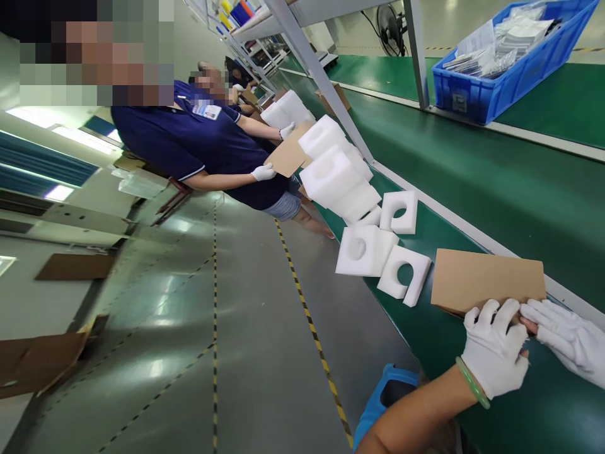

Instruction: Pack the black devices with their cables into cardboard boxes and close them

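A flat brown cardboard box (486,277) lies on the green bench. My left hand (496,350), in a white glove with a green bangle at the wrist, bends its fingers over the box's near edge. Beside it, at the near right corner, my right hand (567,334) is also gloved. Its fingers are stretched out and touch the box edge, and some bare fingertip skin shows. The underside of the box and part of its near side are hidden by my hands. Left of the box is a white foam block (391,272) with a round cut-out.
More white foam pieces (331,173) are piled along the bench (447,221). Beyond them a person (203,139) in gloves holds a cardboard sheet (288,151). A blue crate (501,94) of bagged parts sits across the bench. A metal frame post (326,82) rises there. A blue chair (378,403) is below.
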Available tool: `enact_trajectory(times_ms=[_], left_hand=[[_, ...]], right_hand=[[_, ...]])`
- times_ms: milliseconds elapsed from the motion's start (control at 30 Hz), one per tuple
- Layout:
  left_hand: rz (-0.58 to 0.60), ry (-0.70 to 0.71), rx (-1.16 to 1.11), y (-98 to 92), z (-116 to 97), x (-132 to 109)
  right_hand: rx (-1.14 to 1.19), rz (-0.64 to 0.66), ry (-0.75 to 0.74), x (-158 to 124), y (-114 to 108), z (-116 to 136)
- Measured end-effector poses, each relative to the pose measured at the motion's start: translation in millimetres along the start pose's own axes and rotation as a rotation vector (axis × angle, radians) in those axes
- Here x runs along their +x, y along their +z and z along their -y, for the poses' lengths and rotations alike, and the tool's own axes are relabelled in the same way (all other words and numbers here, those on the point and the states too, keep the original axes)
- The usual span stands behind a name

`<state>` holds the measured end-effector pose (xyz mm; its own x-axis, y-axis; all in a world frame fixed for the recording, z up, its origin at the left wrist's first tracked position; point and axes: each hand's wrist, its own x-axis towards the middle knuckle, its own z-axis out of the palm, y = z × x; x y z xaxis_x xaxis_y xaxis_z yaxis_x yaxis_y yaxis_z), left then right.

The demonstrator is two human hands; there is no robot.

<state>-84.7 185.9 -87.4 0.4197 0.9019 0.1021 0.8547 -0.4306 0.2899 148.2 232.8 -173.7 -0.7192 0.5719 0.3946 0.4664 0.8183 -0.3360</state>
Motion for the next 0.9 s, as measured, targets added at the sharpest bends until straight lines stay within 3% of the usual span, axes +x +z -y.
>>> enact_trajectory(times_ms=[100,233,333,400,500,633,767,900], left_hand=[[-0.086,0.128,0.046,-0.9,23.0,-3.1],[-0.164,0.267,0.156,1.1,81.7,-12.9],[-0.219,0.295,0.227,18.8,120.6,-17.9],[-0.283,0.327,0.225,35.7,134.2,-19.1],[-0.31,0.361,0.207,53.7,139.3,-19.3],[-0.304,0.343,0.237,54.5,134.7,-18.1],[-0.402,0.323,0.233,51.6,128.9,-16.6],[-0.474,0.271,0.2,59.2,126.5,-18.0]], right_hand=[[-0.083,-0.032,-0.103,6.9,-4.2,15.5],[-0.11,-0.083,-0.059,14.6,-2.7,28.3],[-0.144,-0.08,-0.049,17.5,3.4,32.4],[-0.158,-0.087,-0.055,16.9,8.2,31.8],[-0.169,-0.099,-0.068,11.9,12.1,27.2],[-0.235,-0.09,-0.028,13.6,9.6,32.6],[-0.287,-0.208,0.117,47.8,12.2,72.0],[-0.263,-0.318,0.216,83.7,32.9,111.3]])
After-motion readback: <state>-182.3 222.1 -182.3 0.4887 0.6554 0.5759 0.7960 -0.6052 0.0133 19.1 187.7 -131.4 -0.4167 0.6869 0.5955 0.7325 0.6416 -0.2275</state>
